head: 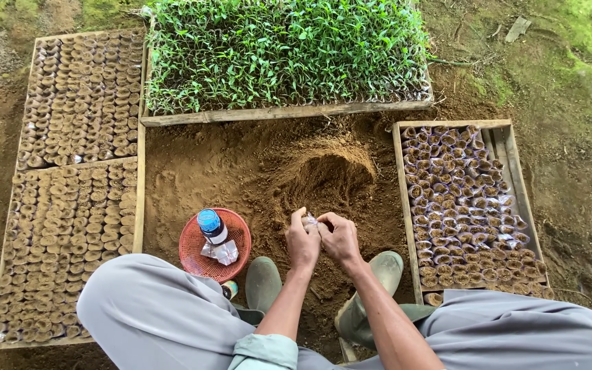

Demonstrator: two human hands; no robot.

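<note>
While both hands meet over the loose soil between the boots, the left hand (pixel 302 241) and right hand (pixel 340 238) pinch one small clear plastic seedling bag (pixel 310 220) between their fingertips, fingers closed together on its upper edge. Whether it holds any soil yet cannot be told; most of it is hidden by the fingers.

Handling, judged: thin film, very light, limp, no stiffness of its own. Likely slippery with dust and easy to crumple or tear at the mouth. Best held at the rim, one pinch on each side, so the mouth stays open; once filled, support from below.

Near: grey trouser legs and two green rubber boots (pixel 263 282). Just left of the hands, a round red mesh basket (pixel 193 250) on the ground, with a small bottle (pixel 212 228) standing in it: blue cap, dark body, pale label band, print too small to read. A crumpled clear wrapper lies against the bottle's base. A second small capped item sits at the basket's near edge, mostly hidden.

Middle: a mound of brown soil (pixel 327 171), scooped hollow on its near face.

Right: wooden tray (pixel 512 161) packed with small clear bags, mouths up, filled with soil. Left: two wooden trays (pixel 138 199) of filled bags, brown and uniform.

Far: a wooden tray of dense green seedlings (pixel 282 48), then mossy ground.
</note>
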